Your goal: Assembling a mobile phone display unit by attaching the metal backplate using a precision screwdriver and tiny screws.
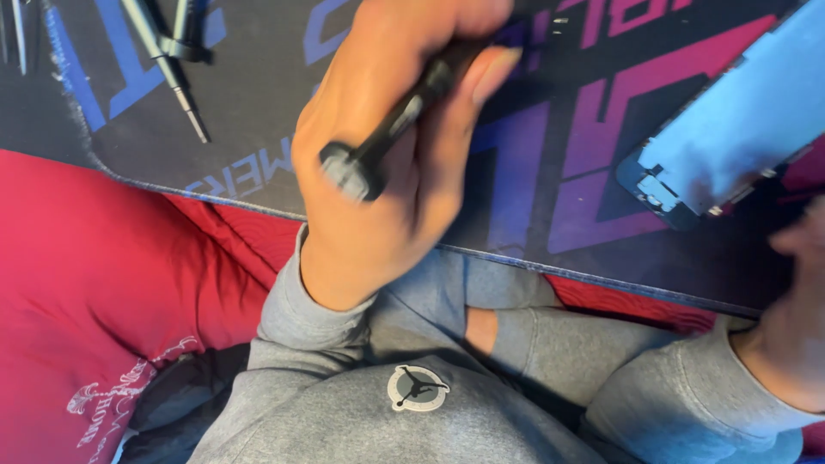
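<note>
At ten o'clock lie slim metal-tipped precision screwdrivers (176, 73); at two o'clock, a pale-blue phone screen panel (730, 129). Your left hand (387, 163) has its fingers pinching a black, blurred screwdriver (395, 120). Your right hand (795, 318) is cropped, grip unclear.

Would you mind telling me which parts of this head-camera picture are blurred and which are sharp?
Head view: the left hand and its black screwdriver are motion-blurred; the right hand at the edge is soft; the grey sleeve and spare screwdriver on the mat look sharper.
</note>
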